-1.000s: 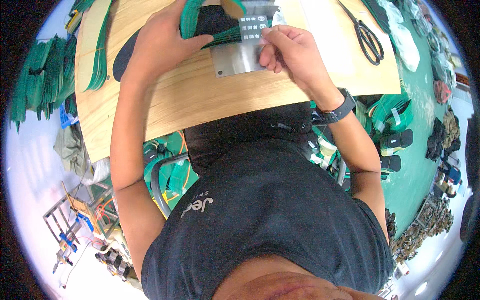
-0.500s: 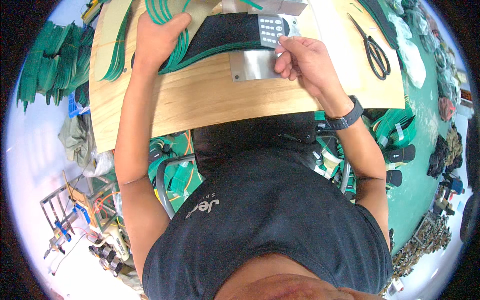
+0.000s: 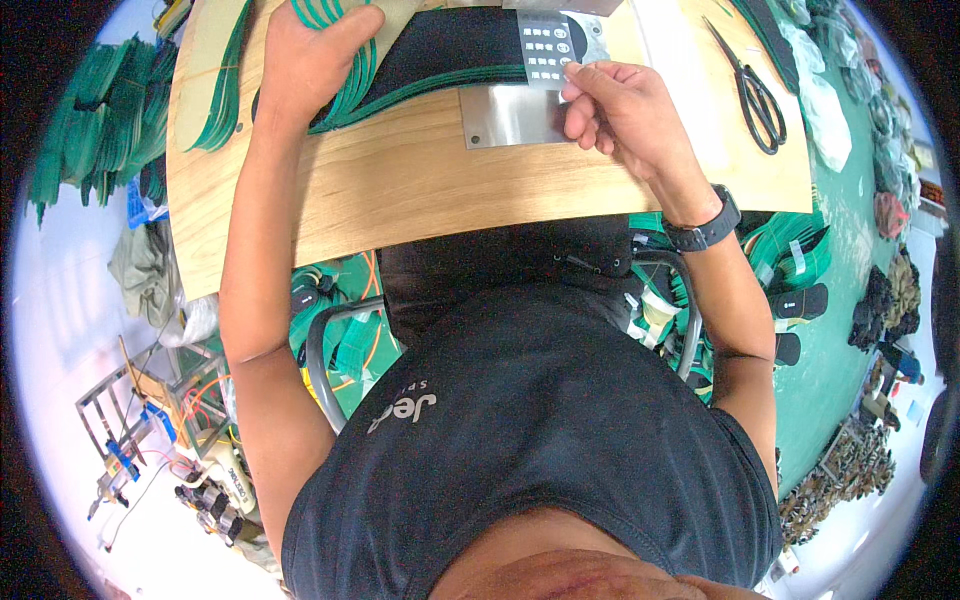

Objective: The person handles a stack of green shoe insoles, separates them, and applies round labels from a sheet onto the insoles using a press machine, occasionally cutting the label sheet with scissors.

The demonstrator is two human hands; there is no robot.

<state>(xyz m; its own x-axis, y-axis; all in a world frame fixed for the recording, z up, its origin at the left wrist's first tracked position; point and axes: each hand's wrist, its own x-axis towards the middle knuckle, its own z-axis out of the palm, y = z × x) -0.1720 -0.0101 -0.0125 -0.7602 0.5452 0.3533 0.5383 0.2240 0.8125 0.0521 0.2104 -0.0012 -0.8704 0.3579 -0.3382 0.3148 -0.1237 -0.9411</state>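
Note:
My left hand [image 3: 310, 55] rests on a stack of black fabric pieces with green edging [image 3: 440, 60] at the far side of the wooden table [image 3: 400, 190], its fingers curled over the green edges. My right hand [image 3: 615, 105] has its fingertips on a small grey button panel [image 3: 550, 45] that sits above a shiny metal plate [image 3: 510, 115] set in the table. A dark watch is on my right wrist. What lies beyond the panel is cut off by the frame's top edge.
Black scissors [image 3: 752, 90] lie on the table to the right. More green-edged pieces [image 3: 215, 90] lie at the table's left end, and green straps [image 3: 95, 140] are piled beyond it. Bundles of green strap [image 3: 350, 330] sit under the table, with shoes [image 3: 795, 300] on the green floor.
My left hand has slid left along the green-edged stack. My right hand stays at the button panel. The view has tilted, so the table sits lower in the picture.

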